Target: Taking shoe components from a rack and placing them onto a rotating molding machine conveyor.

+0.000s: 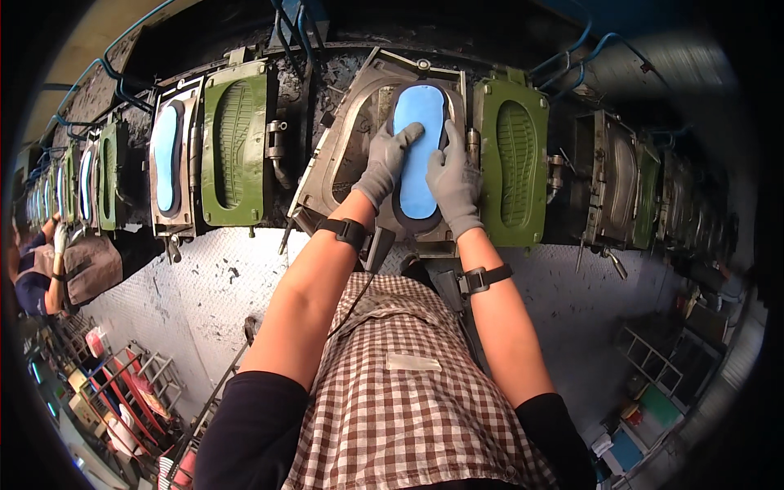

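Observation:
Both my grey-gloved hands are on a shoe sole (419, 178) with a bright blue face and a dark rim. It is held lengthwise in front of me, over an open metal mould (333, 167) with a foot-shaped outline. My left hand (387, 162) grips the left edge, its thumb lying across the blue face. On the opposite edge, my right hand (454, 181) is closed with its thumb upward. Fingers beneath the sole are hidden. Just right of the mould stands a green mould plate (513, 192) with a tread pattern.
To the left, another mould holds a blue sole (167, 159) beside its green plate (233, 155). More moulds line both sides, with bent blue pipes (122, 77) above. A co-worker's gloved hand (60, 238) shows far left. A metal rack (135, 384) stands lower left.

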Demonstrator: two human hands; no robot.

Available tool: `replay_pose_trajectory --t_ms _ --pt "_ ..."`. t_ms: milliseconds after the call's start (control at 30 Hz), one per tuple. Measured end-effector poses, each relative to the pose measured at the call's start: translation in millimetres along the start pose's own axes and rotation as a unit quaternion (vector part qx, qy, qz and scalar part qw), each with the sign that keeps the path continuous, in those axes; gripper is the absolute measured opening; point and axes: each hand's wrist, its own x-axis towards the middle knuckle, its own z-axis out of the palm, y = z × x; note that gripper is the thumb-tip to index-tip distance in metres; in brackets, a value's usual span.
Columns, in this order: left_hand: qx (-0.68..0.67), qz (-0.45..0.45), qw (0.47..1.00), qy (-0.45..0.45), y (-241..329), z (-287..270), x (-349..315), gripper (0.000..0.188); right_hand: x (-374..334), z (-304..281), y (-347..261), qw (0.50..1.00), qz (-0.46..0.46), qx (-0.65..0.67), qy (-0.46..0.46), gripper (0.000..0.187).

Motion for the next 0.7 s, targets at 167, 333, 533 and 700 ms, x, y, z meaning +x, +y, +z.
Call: replay_pose_trajectory --t_ms 167,333,533,700 --pt "0.289 0.129 0.943 0.103 -17.6 26.5 -36.2 0.092 11.2 -28.1 -18.4 0.986 0.115 -0.063 -0.101 0.039" --pt "0.579 0.102 0.804 -0.088 -47.0 47.2 -82.0 0.077 43.0 -4.3 -84.9 0.915 -0.298 -0.153 -0.225 0.02" --pt "0.668 0.196 0.71 -0.108 16.2 -42.4 -156.2 0.06 90.0 13.2 -86.2 0.827 -0.287 -0.338 -0.345 0.028" --pt "0.677 0.121 0.721 -0.082 46.4 -160.2 -180.7 0.025 89.5 3.5 -44.9 0.925 -0.24 -0.095 -0.28 0.026"
